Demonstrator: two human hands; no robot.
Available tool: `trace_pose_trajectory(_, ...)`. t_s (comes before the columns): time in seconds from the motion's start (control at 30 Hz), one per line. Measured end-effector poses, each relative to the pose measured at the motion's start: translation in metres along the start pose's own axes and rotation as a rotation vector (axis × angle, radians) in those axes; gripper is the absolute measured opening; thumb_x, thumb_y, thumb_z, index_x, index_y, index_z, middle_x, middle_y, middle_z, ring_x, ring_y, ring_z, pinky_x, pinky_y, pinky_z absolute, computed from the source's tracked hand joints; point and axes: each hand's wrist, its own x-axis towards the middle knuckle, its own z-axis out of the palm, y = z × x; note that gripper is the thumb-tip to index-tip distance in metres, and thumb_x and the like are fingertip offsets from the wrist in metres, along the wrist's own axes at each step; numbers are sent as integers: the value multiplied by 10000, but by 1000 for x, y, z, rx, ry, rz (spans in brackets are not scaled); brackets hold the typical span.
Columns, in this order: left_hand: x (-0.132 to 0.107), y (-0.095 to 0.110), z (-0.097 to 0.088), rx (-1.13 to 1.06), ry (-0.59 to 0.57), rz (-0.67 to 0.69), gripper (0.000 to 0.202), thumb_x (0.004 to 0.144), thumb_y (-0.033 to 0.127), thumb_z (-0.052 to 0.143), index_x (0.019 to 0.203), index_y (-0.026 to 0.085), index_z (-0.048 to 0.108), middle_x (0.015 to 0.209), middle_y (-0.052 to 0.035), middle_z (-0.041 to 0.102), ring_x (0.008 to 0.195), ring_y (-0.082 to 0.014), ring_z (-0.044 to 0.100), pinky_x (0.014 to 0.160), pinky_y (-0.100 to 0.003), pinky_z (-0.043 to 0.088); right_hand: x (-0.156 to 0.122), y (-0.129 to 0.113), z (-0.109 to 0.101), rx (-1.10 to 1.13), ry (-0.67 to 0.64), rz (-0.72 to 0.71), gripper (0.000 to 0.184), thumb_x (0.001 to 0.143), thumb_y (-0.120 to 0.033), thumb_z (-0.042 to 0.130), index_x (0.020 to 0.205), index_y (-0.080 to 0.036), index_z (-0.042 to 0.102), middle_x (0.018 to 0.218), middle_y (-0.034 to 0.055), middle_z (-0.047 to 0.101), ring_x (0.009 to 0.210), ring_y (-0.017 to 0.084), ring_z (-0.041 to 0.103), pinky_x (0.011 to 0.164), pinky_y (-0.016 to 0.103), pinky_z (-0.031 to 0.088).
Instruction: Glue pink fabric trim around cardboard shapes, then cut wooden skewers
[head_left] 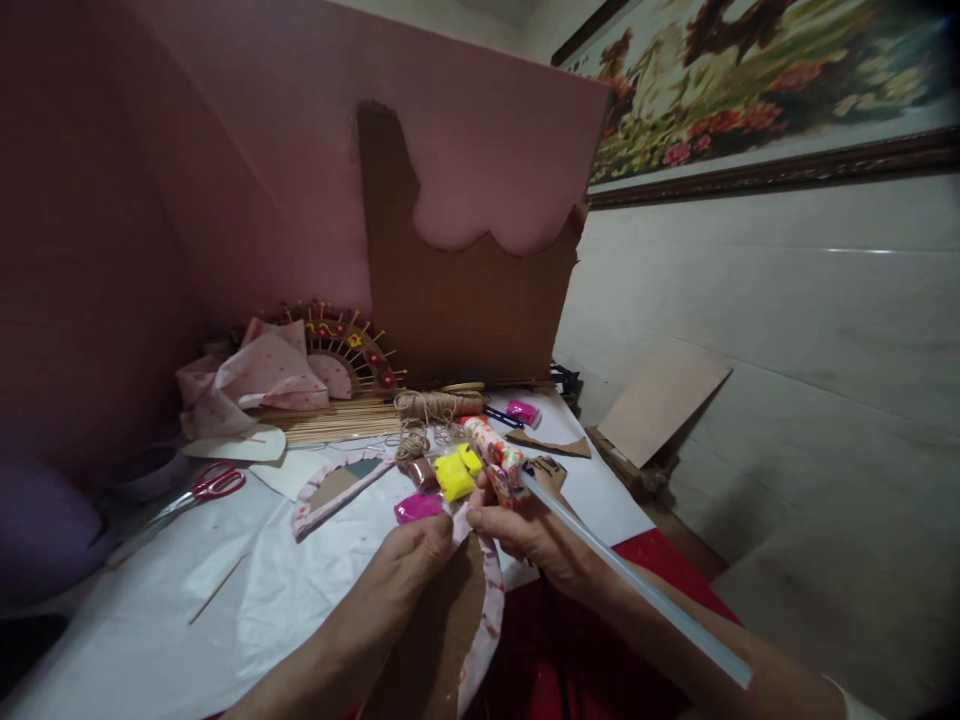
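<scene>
My left hand (409, 565) pinches the top of a curved brown cardboard piece (442, 630) edged with pink patterned fabric (491, 610). My right hand (536, 535) grips a glue gun (496, 455) wrapped in flowery tape, its nozzle pointing away from me. A long clear glue stick (637, 585) juts out of the gun's back over my right forearm. Both hands meet at the fabric edge near the table's front.
White paper (225, 590) covers the table. On it lie red-handled scissors (214, 485), a bundle of bamboo skewers (337, 422), twine (431, 405), yellow (454, 475) and pink (416, 507) clay packets, and another fabric-edged arc (337, 490). A tall cut cardboard sheet (457, 290) stands behind, against a pink board.
</scene>
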Motion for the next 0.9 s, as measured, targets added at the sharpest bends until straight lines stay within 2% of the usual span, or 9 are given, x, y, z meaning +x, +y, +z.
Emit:
trace_pose_trajectory(0.13, 1, 1, -3, -203, 42, -178, 482, 787, 528, 547, 1002, 112, 663, 679, -74, 695, 569, -156, 600, 551, -233, 422, 3, 2, -2, 112, 0, 77, 167, 691, -304, 629, 674, -154, 557, 587, -45, 435, 505, 85, 343, 472, 222, 275)
trace_pose_trajectory(0.23, 2, 1, -3, -317, -64, -319, 529, 798, 532, 524, 1071, 91, 627, 695, -112, 697, 589, -196, 636, 594, -290, 467, 4, 5, -4, 148, 7, 90, 155, 680, -280, 624, 654, -152, 539, 593, -47, 425, 506, 81, 335, 480, 228, 270)
trace_pose_trajectory(0.3, 1, 1, -2, -373, -155, -378, 564, 815, 548, 479, 1129, 93, 589, 745, -136, 700, 658, -240, 661, 630, -341, 488, 4, 7, -5, 134, 27, 61, 141, 686, -264, 628, 669, -157, 538, 611, -42, 446, 533, 91, 372, 515, 237, 305)
trace_pose_trajectory(0.37, 0, 1, -1, -368, -224, -419, 593, 822, 563, 449, 1166, 93, 559, 784, -148, 700, 667, -253, 673, 629, -350, 496, 4, 9, -5, 122, 35, 31, 121, 707, -254, 620, 688, -157, 550, 624, -35, 467, 562, 100, 401, 555, 245, 336)
trace_pose_trajectory(0.47, 0, 2, -1, -291, -256, -409, 605, 832, 565, 424, 1239, 123, 496, 807, -140, 702, 577, -225, 674, 543, -296, 488, 4, 12, -5, 109, 43, 9, 121, 731, -250, 612, 683, -153, 558, 627, -27, 477, 582, 107, 418, 582, 252, 359)
trace_pose_trajectory(0.57, 0, 3, -2, -245, -216, -335, 553, 863, 522, 398, 1282, 165, 453, 791, -122, 706, 522, -191, 656, 453, -237, 448, 3, 13, -4, 99, 56, -5, 131, 743, -258, 614, 699, -148, 556, 638, -23, 482, 575, 105, 425, 567, 249, 367)
trace_pose_trajectory(0.77, 4, 4, -7, -161, -279, -362, 578, 880, 529, 330, 1091, 67, 606, 771, -163, 697, 446, -153, 605, 417, -225, 418, -1, 3, -12, 51, 111, 53, 208, 784, -355, 590, 727, -162, 536, 524, -77, 365, 431, 59, 297, 400, 198, 251)
trace_pose_trajectory(0.9, 4, 3, -9, -163, -266, -362, 570, 856, 549, 377, 1001, 65, 641, 780, -160, 694, 491, -162, 628, 451, -224, 437, -9, 2, -25, -36, 119, 56, 272, 780, -418, 608, 880, -169, 564, 557, -70, 416, 441, 63, 354, 394, 188, 294)
